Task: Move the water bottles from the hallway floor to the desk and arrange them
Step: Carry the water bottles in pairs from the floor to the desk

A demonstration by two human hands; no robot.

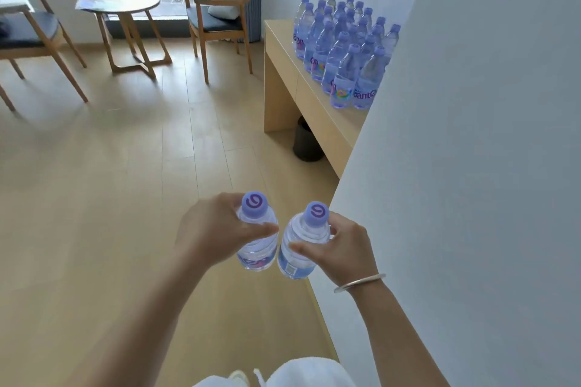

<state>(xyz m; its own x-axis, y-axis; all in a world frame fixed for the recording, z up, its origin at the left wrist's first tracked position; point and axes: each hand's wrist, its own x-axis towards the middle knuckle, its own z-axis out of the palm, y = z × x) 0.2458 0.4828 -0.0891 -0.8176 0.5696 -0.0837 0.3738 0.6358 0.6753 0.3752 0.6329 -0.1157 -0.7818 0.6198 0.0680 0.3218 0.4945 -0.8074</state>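
Note:
My left hand (209,229) grips a clear water bottle (256,248) with a purple cap just below its neck. My right hand (341,250) grips a second such bottle (297,256) the same way. Both bottles hang upright side by side, almost touching, above the wooden floor in front of me. Ahead to the right stands a light wooden desk (283,41). Several purple-capped bottles (342,50) stand on it in tight rows against the wall. The white wall corner hides the desk's near end.
A white wall (471,166) runs close along my right side. A dark bin (306,140) sits under the desk. Farther back stand a round table (125,1), a cushioned chair (217,16) and another chair (28,31) before a window. Wooden floor (125,166) stretches ahead.

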